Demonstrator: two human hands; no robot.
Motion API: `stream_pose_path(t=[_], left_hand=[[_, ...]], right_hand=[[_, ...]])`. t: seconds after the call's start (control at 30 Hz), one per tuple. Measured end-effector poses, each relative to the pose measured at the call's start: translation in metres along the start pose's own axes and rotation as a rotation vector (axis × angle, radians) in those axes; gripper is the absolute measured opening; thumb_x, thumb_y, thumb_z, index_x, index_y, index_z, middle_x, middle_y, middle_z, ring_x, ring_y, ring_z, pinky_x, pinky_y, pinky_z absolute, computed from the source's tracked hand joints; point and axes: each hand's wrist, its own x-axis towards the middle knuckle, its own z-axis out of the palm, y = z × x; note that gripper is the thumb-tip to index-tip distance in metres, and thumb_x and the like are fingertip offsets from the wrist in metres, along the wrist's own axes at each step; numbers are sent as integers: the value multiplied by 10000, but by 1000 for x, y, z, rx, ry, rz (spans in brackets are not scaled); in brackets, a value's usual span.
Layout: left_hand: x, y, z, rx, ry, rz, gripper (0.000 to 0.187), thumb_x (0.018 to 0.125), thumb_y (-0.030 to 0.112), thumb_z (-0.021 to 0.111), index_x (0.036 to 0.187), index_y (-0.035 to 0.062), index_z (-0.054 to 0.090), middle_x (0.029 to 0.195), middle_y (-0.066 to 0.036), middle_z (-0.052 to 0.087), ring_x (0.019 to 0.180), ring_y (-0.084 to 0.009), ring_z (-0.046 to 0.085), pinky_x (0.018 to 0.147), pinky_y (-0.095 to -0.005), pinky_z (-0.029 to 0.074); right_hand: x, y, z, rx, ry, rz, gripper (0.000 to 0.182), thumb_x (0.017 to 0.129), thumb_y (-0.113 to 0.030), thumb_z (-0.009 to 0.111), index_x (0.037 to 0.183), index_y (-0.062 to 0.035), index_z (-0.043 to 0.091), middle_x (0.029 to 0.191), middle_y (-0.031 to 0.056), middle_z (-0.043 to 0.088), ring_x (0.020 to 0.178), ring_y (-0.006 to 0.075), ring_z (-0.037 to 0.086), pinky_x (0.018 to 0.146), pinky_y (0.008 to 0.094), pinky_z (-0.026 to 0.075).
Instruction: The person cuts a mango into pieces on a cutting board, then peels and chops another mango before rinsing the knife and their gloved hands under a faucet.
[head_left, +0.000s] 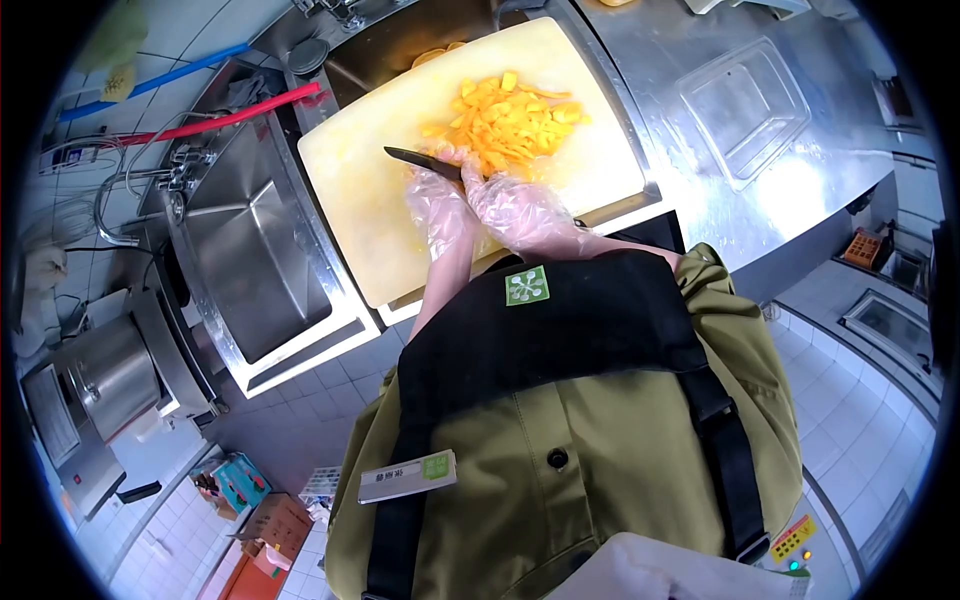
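Note:
A kitchen knife (422, 163) with a dark blade points left above the pale cutting board (370, 230). My right hand (520, 210), in a clear plastic glove, is closed on the knife at its right end; the handle is hidden inside the grip. My left hand (440, 205), gloved likewise, is right beside it, its fingers bent close around the blade. What the left fingers hold, if anything, I cannot tell. Just beyond both hands lies a heap of chopped orange-yellow pieces (510, 125), some touching the right fingertips.
The board lies across a sink (375, 65). Left of it is a second steel sink (265, 270) with taps and a red hose (240, 115). A clear plastic tray (745, 110) lies on the steel counter (690, 50) to the right. Cardboard boxes (275, 530) stand lower left.

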Motion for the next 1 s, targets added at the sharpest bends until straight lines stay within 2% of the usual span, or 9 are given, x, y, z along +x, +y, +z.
stream_pose_path(t=[0.07, 0.17, 0.3, 0.4, 0.47, 0.57, 0.7, 0.8, 1.0], left_hand=[[5, -6, -11, 188, 77, 75, 284, 907, 328, 404, 957, 64, 495, 840, -64, 541, 755, -166, 518, 723, -263, 439], [-2, 21, 7, -147, 146, -257, 335, 914, 372, 357, 981, 74, 494, 878, -66, 544, 775, -180, 521, 738, -281, 437], [45, -16, -33, -729, -843, -509, 319, 892, 368, 388, 950, 85, 523, 898, -61, 546, 808, -193, 523, 710, -305, 455], [46, -13, -37, -503, -584, -363, 365, 861, 388, 423, 986, 65, 542, 911, -60, 556, 824, -203, 529, 724, -312, 465], [53, -22, -49, -462, -354, -247, 405, 858, 400, 426, 1031, 50, 531, 982, -91, 557, 869, -230, 529, 758, -338, 466], [11, 22, 3, -423, -119, -316, 373, 855, 350, 461, 1057, 42, 521, 1004, -116, 562, 871, -235, 541, 750, -314, 475], [11, 23, 8, -406, -175, -339, 357, 839, 340, 475, 996, 21, 507, 833, -107, 545, 757, -215, 514, 697, -309, 466], [2, 12, 21, -310, -87, -206, 367, 851, 370, 447, 947, 21, 508, 776, -89, 518, 702, -202, 488, 663, -303, 458], [4, 26, 12, -168, -181, -323, 502, 849, 498, 400, 1094, 65, 468, 979, -109, 533, 862, -246, 514, 799, -390, 444]], right_hand=[[2, 9, 7, 303, 123, -71, 452, 863, -120, 394, 1296, -40, 292, 993, 206, 552, 895, 294, 568, 739, 367, 471], [-1, 27, 18, 410, 223, -111, 392, 879, -131, 390, 1265, -68, 374, 929, 187, 567, 824, 268, 574, 699, 358, 474], [-14, 17, 9, 353, 342, -356, 370, 885, -148, 386, 1244, -63, 403, 891, 174, 569, 749, 274, 552, 671, 338, 461], [-18, 23, 7, -344, 96, -222, 342, 925, -276, 354, 1139, -56, 507, 1082, 168, 549, 1022, 278, 501, 865, 317, 389], [-20, 19, 2, 102, 113, -117, 352, 926, -289, 347, 1143, -59, 501, 1078, 171, 550, 1018, 286, 502, 863, 325, 391], [-11, 26, 12, 265, 108, -48, 387, 926, -325, 319, 1144, -61, 499, 1090, 165, 547, 1019, 300, 498, 871, 337, 386], [-8, 16, 6, -139, -20, -34, 458, 919, -391, 266, 1191, -67, 443, 1117, 172, 529, 1031, 312, 489, 888, 367, 376], [0, 10, 14, 78, 66, 62, 456, 918, -386, 252, 1235, -82, 375, 1115, 166, 526, 1024, 319, 496, 878, 378, 392], [-1, -5, 1, -144, 8, -29, 413, 907, -286, 281, 1253, -64, 326, 1066, 181, 540, 973, 336, 532, 808, 395, 440]])
